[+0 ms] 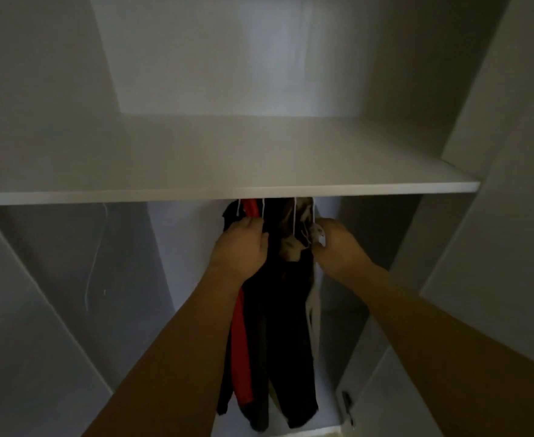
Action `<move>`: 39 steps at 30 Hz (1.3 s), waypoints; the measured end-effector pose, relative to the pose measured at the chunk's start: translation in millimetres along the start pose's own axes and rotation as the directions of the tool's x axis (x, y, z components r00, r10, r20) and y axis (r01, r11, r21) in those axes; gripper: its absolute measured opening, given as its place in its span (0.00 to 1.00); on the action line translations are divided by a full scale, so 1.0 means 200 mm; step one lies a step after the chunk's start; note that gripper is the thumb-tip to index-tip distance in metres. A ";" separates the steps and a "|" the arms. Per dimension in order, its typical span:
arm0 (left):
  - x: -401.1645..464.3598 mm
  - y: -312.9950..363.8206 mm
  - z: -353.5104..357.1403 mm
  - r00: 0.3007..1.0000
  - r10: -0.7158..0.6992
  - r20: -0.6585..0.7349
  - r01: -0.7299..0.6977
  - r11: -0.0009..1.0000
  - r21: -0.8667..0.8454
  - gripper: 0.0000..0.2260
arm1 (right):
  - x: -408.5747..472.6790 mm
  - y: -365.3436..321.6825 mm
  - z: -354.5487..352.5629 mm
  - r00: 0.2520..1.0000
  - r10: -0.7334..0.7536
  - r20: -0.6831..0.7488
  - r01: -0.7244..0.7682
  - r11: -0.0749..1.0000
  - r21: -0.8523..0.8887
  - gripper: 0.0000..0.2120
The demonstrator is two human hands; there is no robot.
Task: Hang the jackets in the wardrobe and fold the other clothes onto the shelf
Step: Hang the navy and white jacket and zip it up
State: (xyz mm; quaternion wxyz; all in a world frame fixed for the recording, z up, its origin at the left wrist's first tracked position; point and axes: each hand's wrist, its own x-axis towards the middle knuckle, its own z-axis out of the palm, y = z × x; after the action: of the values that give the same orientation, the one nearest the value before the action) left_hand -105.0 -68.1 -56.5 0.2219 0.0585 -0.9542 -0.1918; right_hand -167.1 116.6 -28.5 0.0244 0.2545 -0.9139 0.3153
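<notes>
Several jackets hang close together under the white shelf point(227, 192) on white hangers point(295, 216). A black and red jacket point(242, 342) is on the left, a black jacket point(287, 326) in the middle, and a pale grey garment point(313, 304) on the right. My left hand point(240, 244) grips the shoulder of the black and red jacket near its hanger. At the right side of the group, my right hand point(335, 244) holds the top of the pale garment. The rail is hidden behind the shelf edge.
The wardrobe is white and dim inside, with side walls left point(54, 279) and right point(448, 247). An open door with a dark hinge point(347, 402) stands at the lower right. A thin white cord point(93, 263) hangs at the left.
</notes>
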 end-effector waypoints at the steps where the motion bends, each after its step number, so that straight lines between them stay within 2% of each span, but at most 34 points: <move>1: -0.01 0.04 -0.02 0.999 0.052 -0.007 -0.052 0.999 0.011 0.18 | -0.06 0.00 -0.03 0.999 0.033 -0.020 -0.033 0.999 -0.006 0.18; 4: -0.07 0.13 -0.04 0.988 0.155 0.025 -0.155 0.988 0.017 0.18 | -0.25 0.01 -0.10 0.993 0.117 -0.027 -0.117 0.993 0.000 0.22; 8: -0.16 0.31 -0.02 0.959 0.266 0.103 -0.265 0.964 -0.020 0.19 | -0.55 0.06 -0.22 0.959 0.258 -0.118 -0.265 0.962 -0.056 0.25; 13: -0.33 0.61 0.03 0.888 0.421 0.183 -0.426 0.905 -0.015 0.21 | -0.95 0.16 -0.38 0.899 0.405 -0.163 -0.426 0.897 -0.116 0.27; 20: -0.74 1.12 0.12 0.793 0.540 0.281 -0.530 0.840 -0.119 0.20 | -1.68 0.32 -0.56 0.803 0.540 -0.253 -0.574 0.815 -0.082 0.27; 28: -1.54 1.87 0.27 0.603 0.735 0.311 -0.709 0.672 -0.213 0.20 | -2.82 0.52 -0.78 0.664 0.662 -0.347 -0.724 0.685 -0.080 0.26; 32: -1.94 2.16 0.38 0.505 0.807 0.304 -0.765 0.582 -0.274 0.21 | -3.33 0.62 -0.84 0.559 0.745 -0.365 -0.807 0.590 -0.031 0.26; 36: -2.27 2.44 0.53 0.357 0.863 0.358 -0.808 0.477 -0.344 0.21 | -3.74 0.75 -0.88 0.446 0.812 -0.376 -0.869 0.493 0.032 0.27; 39: -2.49 2.67 0.65 0.255 0.890 0.377 -0.821 0.405 -0.402 0.21 | -4.05 0.82 -0.90 0.334 0.862 -0.382 -0.909 0.401 0.110 0.27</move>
State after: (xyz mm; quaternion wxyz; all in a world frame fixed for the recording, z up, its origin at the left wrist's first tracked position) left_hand 268.2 565.2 -153.8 0.0146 -0.5384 -0.8358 -0.1068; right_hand 437.9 696.6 -143.4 0.0409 -0.3523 -0.8972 0.2630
